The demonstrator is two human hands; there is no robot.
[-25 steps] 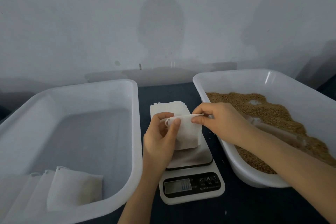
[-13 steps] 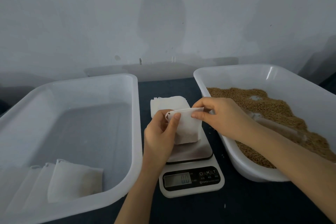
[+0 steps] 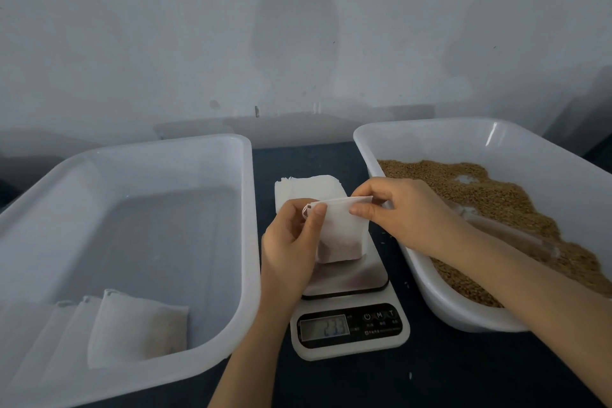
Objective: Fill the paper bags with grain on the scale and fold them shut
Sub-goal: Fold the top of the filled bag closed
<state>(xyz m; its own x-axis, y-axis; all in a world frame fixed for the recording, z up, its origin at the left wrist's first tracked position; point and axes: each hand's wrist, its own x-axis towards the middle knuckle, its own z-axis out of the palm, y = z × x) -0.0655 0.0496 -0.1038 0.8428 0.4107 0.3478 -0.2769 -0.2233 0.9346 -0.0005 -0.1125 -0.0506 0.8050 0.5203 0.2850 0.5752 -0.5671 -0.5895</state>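
Since a second ago our hands have hardly moved: both keep their pinch on the top edge of the bag, and the whole scene has slid slightly upward in view.

We hold a small white paper bag (image 3: 341, 235) upright between our two hands. Our left hand (image 3: 291, 242) grips its top left corner between thumb and fingers. Our right hand (image 3: 410, 212) pinches the top right corner between thumb and forefinger, so the top edge runs straight from one hand to the other. The lower part of the bag looks darker, and its base rests on the steel plate of the scale (image 3: 351, 331).

The scale's lit display sits just below our left hand; its digits are too blurred to read surely. Just beyond our left hand, a stack of empty bags (image 3: 308, 187) lies on the dark table (image 3: 447, 374).

To the right of our right hand, passing under its forearm, is the grain tray (image 3: 430, 124), white plastic, holding brown grain (image 3: 496, 202) and a clear scoop (image 3: 506, 232) lying in it.

To the left of our left hand is the left tray (image 3: 245, 242), also white. Filled bags (image 3: 132, 328) lie overlapping in its near left corner.
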